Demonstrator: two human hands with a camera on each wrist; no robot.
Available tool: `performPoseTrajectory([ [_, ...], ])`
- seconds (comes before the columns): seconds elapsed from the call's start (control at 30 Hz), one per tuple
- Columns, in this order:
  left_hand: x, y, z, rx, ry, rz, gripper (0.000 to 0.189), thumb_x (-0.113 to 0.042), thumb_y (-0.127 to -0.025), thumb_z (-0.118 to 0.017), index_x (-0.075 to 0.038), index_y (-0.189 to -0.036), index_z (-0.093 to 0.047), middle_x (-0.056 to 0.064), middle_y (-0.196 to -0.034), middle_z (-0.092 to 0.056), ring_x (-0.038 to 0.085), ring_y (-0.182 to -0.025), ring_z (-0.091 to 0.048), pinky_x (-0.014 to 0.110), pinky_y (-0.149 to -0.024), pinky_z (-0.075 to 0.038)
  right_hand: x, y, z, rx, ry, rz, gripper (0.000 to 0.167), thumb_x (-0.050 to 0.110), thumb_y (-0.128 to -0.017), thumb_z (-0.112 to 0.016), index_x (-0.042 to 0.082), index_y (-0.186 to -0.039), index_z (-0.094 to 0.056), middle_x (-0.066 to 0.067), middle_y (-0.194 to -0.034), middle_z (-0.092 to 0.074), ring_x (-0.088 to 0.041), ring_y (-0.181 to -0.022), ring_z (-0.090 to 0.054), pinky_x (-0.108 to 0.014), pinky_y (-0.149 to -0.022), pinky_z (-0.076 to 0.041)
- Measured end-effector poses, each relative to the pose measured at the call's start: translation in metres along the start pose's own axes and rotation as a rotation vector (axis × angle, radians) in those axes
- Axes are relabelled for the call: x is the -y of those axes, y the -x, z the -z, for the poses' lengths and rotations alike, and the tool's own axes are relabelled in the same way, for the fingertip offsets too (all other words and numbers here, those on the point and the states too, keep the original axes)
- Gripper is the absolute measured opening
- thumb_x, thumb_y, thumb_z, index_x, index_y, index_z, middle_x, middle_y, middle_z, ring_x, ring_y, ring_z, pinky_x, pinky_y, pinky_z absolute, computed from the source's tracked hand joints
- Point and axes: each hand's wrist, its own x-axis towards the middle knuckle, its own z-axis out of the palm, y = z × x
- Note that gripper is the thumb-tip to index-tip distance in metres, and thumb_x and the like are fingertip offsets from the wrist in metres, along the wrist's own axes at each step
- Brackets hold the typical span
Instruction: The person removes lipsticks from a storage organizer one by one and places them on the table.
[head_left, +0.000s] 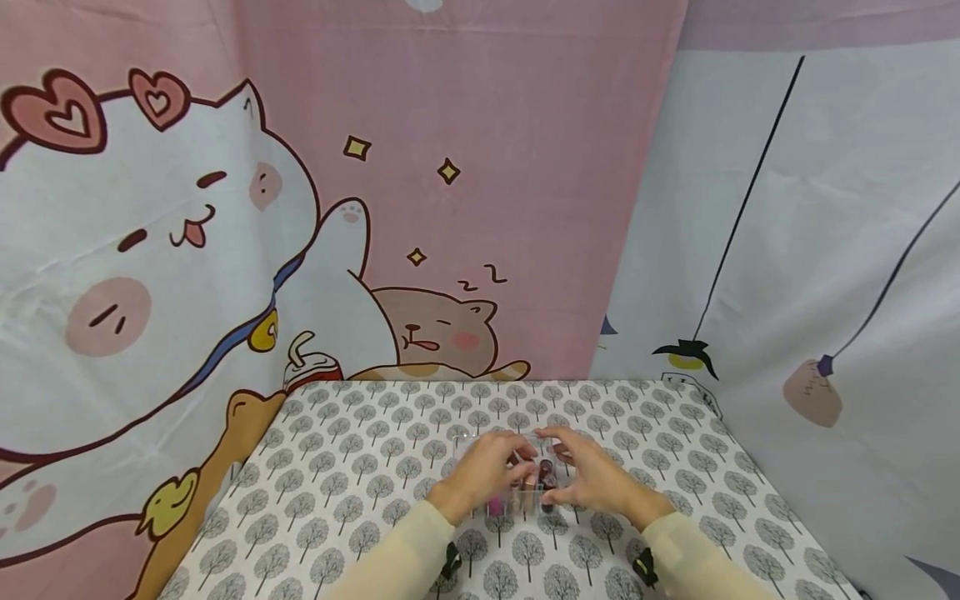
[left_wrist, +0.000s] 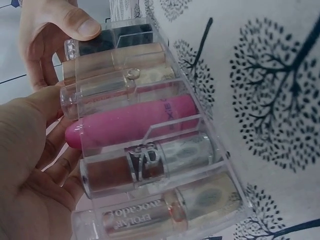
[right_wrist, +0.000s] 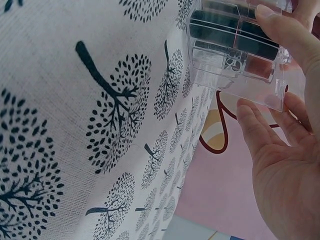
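Observation:
A clear plastic lipstick organizer (head_left: 459,450) sits on the cloth, holding several lipstick tubes. In the left wrist view a bright pink tube (left_wrist: 132,121), a brown-and-clear tube (left_wrist: 110,172) and a peach tube (left_wrist: 117,60) lie in its slots. My left hand (head_left: 487,468) reaches over the middle of the organizer, fingers bent by the tube ends; its fingertips are partly hidden behind the tubes. At the right side my right hand (head_left: 596,477) spans the organizer. Its thumb rests on a dark tube (right_wrist: 215,25), while its other fingers spread loosely near the organizer's corner.
White cloth with a grey tree print covers the table (head_left: 360,542). Behind it hangs a pink curtain (head_left: 540,208) with cartoon cats, and a pale curtain (head_left: 750,208) hangs at the right. Black wrist straps (head_left: 645,567) sit on both forearms.

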Motion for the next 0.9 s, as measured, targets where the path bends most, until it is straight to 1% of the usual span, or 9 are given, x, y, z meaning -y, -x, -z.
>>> performPoseTrajectory([
  [0.1, -0.0001, -0.0018, 0.0009, 0.005, 0.030, -0.001, 0.015, -0.022, -0.107, -0.087, -0.015, -0.121, -0.088, -0.002, -0.118, -0.089, -0.004, -0.093, -0.077, 0.010, -0.083, -0.063, -0.0006, 0.0000, 0.0003, 0.002, -0.001, 0.002, 0.108, 0.036, -0.086, -0.107, 0.016, -0.174, -0.047, -0.015, -0.179, -0.053, -0.052, -0.148, -0.067, -0.064, -0.123, -0.062],
  [0.33, 0.0026, -0.0033, 0.0038, 0.015, 0.077, -0.038, 0.012, -0.017, -0.105, -0.087, -0.014, -0.116, -0.089, 0.000, -0.115, -0.090, -0.002, -0.092, -0.078, 0.010, -0.083, -0.063, -0.0021, 0.0002, -0.0003, 0.008, -0.010, 0.009, 0.107, 0.034, -0.086, -0.107, 0.020, -0.174, -0.047, -0.013, -0.180, -0.052, -0.051, -0.149, -0.067, -0.062, -0.124, -0.061],
  [0.43, 0.0032, -0.0044, 0.0053, 0.037, 0.084, -0.025, 0.015, -0.018, -0.104, -0.087, -0.013, -0.118, -0.089, 0.002, -0.117, -0.090, -0.001, -0.094, -0.079, 0.010, -0.085, -0.064, -0.0023, 0.0004, 0.0000, 0.003, -0.007, 0.014, 0.107, 0.034, -0.085, -0.107, 0.020, -0.173, -0.048, -0.013, -0.179, -0.053, -0.051, -0.148, -0.067, -0.063, -0.123, -0.061],
  [0.53, 0.0038, -0.0054, 0.0059, 0.053, 0.076, -0.016, 0.018, -0.019, -0.103, -0.087, -0.011, -0.120, -0.089, 0.003, -0.119, -0.090, 0.001, -0.096, -0.081, 0.010, -0.087, -0.065, -0.0021, 0.0007, 0.0002, 0.000, -0.014, 0.012, 0.108, 0.034, -0.084, -0.107, 0.021, -0.173, -0.048, -0.013, -0.179, -0.053, -0.052, -0.149, -0.067, -0.065, -0.123, -0.061],
  [0.67, 0.0044, -0.0059, 0.0058, 0.061, 0.054, -0.020, 0.021, -0.019, -0.103, -0.087, -0.011, -0.122, -0.089, 0.003, -0.120, -0.090, 0.003, -0.100, -0.082, 0.011, -0.089, -0.066, -0.0018, 0.0012, 0.0005, 0.000, -0.019, -0.001, 0.108, 0.036, -0.084, -0.107, 0.022, -0.174, -0.048, -0.013, -0.179, -0.053, -0.053, -0.149, -0.067, -0.068, -0.121, -0.062],
  [0.77, 0.0043, -0.0055, 0.0056, 0.061, 0.045, -0.025, 0.021, -0.019, -0.103, -0.087, -0.011, -0.123, -0.089, 0.002, -0.120, -0.090, 0.003, -0.101, -0.082, 0.012, -0.091, -0.066, -0.0019, 0.0015, 0.0002, 0.002, -0.020, -0.010, 0.108, 0.037, -0.084, -0.107, 0.023, -0.174, -0.048, -0.013, -0.180, -0.053, -0.053, -0.149, -0.067, -0.070, -0.121, -0.062],
  [0.9, 0.0040, -0.0052, 0.0053, 0.060, 0.028, -0.027, 0.019, -0.019, -0.104, -0.086, -0.011, -0.121, -0.088, 0.000, -0.117, -0.090, 0.001, -0.099, -0.080, 0.012, -0.091, -0.065, -0.0019, 0.0012, 0.0000, 0.002, -0.015, -0.013, 0.108, 0.035, -0.085, -0.107, 0.023, -0.174, -0.047, -0.013, -0.180, -0.053, -0.053, -0.149, -0.067, -0.068, -0.122, -0.061],
])
